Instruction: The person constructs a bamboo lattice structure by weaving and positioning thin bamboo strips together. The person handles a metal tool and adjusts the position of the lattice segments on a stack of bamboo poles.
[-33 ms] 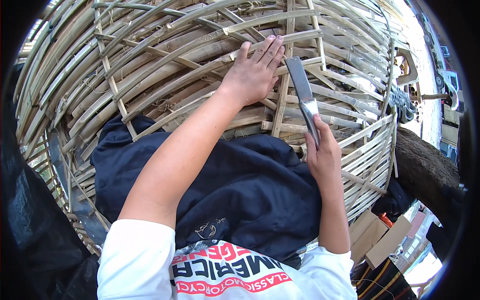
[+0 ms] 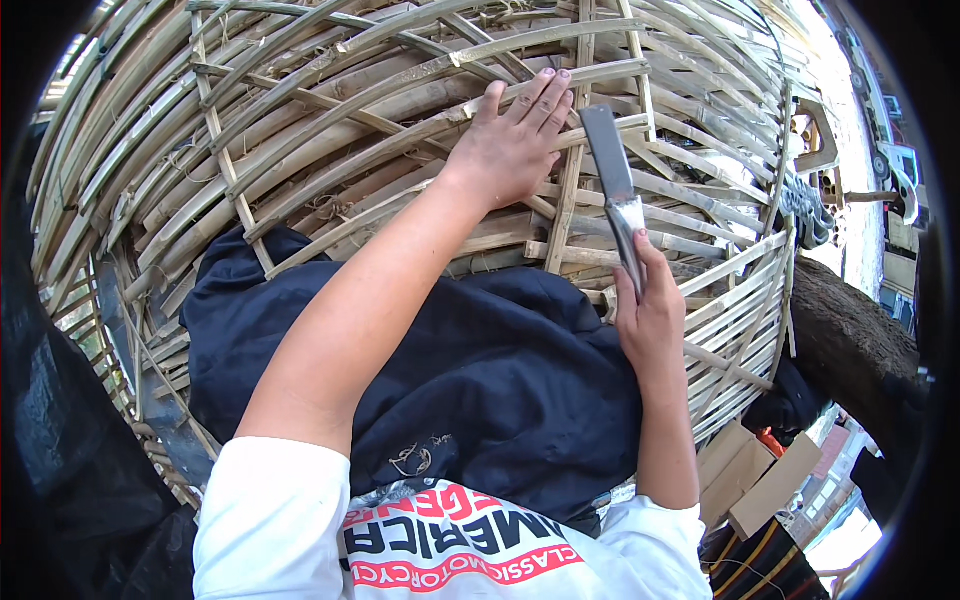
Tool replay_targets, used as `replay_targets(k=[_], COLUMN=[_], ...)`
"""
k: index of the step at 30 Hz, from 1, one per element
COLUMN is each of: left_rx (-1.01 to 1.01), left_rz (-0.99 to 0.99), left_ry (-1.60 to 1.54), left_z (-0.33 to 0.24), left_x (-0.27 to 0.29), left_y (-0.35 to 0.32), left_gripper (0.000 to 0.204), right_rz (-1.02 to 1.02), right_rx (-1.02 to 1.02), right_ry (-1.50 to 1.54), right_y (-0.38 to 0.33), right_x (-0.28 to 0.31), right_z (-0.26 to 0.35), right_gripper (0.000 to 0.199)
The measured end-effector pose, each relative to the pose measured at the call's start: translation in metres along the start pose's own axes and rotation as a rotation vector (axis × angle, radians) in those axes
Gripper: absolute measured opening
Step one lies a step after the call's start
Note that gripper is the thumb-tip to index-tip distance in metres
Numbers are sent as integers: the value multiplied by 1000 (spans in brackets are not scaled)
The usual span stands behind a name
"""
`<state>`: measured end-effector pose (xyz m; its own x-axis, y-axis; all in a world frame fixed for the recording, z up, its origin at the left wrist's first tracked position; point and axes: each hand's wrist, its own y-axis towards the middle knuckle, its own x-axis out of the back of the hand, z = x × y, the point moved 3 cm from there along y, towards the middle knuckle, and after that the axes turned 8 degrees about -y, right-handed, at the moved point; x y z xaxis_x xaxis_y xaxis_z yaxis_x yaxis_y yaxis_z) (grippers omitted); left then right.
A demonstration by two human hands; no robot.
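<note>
My left hand point(image 2: 510, 145) lies on the bamboo slats point(image 2: 420, 130) at the upper middle, palm down with its fingers stretched out. Just to its right, my right hand point(image 2: 652, 298) is closed round the handle of a long, square-ended knife point(image 2: 606, 150). The dark blade points away from me over the slats, near the end of a lengthwise strip. Whether it touches the strip I cannot tell. Flat upright strips point(image 2: 570, 190) cross the lengthwise slats. Part of the slat under my left palm is hidden.
Dark cloth point(image 2: 480, 350) covers my lap. A narrowing bamboo weave point(image 2: 735, 310) extends to the right, beside a thick tree trunk point(image 2: 850, 320). An open cardboard box point(image 2: 765, 480) stands at the lower right. Black plastic sheeting point(image 2: 75, 440) hangs at the left.
The knife in my right hand has shifted slightly to the right, a little away from my left fingers. My left hand stays in nearly the same place.
</note>
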<state>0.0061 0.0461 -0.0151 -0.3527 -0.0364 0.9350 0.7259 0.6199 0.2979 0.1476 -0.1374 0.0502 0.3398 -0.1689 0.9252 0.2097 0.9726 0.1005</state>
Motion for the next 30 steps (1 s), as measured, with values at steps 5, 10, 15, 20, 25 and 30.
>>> replay_targets(k=[5,10,15,20,25,30], left_rx=[-3,-11,-19,-31,-38,-58], left_rz=[-36,-41,-50,8,-11,5], left_ry=[-26,-21,-12,-33,-22,5], left_z=[1,1,0,-1,4,5], left_x=[-1,-4,-2,1,2,3], left_y=[1,-2,-1,-3,-2,0], left_gripper=[68,66,69,93,106,124], right_rz=[71,123,-13,60,70,117], right_rx=[14,-96,2,20,-24,-62], right_ry=[-64,-78,-16,-86,-86,-173], right_y=[5,-1,-1,2,-2,2], right_x=[-4,-3,2,-7,-3,-12], right_z=[-1,0,6,2,8,-8], right_gripper=[43,42,43,44,41,44])
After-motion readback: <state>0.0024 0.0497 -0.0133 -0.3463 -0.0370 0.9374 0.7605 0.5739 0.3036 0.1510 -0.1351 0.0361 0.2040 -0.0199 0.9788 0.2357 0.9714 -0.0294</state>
